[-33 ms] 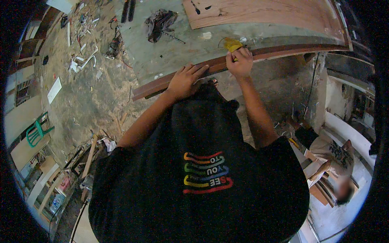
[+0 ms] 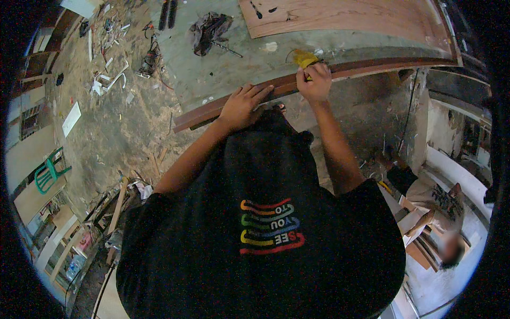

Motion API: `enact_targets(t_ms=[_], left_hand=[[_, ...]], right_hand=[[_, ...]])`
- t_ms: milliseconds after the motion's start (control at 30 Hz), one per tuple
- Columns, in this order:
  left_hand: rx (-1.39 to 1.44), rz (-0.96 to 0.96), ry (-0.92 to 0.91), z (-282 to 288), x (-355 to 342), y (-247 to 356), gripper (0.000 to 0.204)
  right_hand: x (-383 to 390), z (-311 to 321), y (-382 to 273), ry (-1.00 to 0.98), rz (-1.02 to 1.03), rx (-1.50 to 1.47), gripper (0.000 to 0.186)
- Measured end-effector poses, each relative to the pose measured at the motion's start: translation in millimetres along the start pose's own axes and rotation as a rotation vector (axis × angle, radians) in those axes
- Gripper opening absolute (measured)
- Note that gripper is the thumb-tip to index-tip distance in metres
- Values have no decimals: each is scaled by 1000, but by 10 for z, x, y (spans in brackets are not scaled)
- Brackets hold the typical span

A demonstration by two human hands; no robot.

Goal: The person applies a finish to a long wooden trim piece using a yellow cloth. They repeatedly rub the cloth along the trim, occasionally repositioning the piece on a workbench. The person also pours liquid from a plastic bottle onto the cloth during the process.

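Note:
A long reddish-brown wooden strip runs along the near edge of the grey-green worktable. My left hand lies on this strip left of centre, fingers stretched out over its top. Farther right, my right hand is closed, knuckles up, over the strip. From its fingers a thin, crumpled-looking yellow piece sticks out onto the tabletop; I cannot make out its exact kind. A bit of yellow also shows under the curled fingers.
On the table lie a dark crumpled cloth, a thin rod and a wood-grain panel. Scraps and a corded tool litter the floor at left, with a green plastic chair beyond. At lower right another person sits near boards.

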State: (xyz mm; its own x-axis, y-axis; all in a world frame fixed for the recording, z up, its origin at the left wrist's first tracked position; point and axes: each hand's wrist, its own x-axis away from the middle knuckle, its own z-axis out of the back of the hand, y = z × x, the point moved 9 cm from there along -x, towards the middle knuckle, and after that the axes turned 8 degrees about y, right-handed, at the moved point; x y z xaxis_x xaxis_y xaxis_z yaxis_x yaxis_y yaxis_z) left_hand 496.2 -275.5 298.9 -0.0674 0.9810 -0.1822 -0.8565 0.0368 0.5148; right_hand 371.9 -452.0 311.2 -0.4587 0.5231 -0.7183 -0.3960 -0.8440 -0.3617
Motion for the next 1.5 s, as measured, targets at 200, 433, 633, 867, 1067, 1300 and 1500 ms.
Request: enact_targets(t_ms=[200,433,633,867,1067,1300,1500], left_hand=[[290,249,-27,-17,-123,-142,57],[513,146,-10,-153,-480,62,58],[642,31,-74,-377,-712,200,66],[847,218,-201,-571,-1070,324,59],[662,496,-110,-518,-834,221,49],[183,481,129,-262,-683,303,47],[51,484,207,-237,-1123,628,36]], right_hand=[[-5,114,-87,65,-36,-24,25],[10,138,-10,-43,-48,84,14],[42,314,625,-214,-114,186,21],[-209,849,2054,-147,72,356,27],[-284,1339,3781,-168,26,353,27],[-487,1925,5382,-53,451,601,29],[-834,2271,6422,-267,-174,644,38]])
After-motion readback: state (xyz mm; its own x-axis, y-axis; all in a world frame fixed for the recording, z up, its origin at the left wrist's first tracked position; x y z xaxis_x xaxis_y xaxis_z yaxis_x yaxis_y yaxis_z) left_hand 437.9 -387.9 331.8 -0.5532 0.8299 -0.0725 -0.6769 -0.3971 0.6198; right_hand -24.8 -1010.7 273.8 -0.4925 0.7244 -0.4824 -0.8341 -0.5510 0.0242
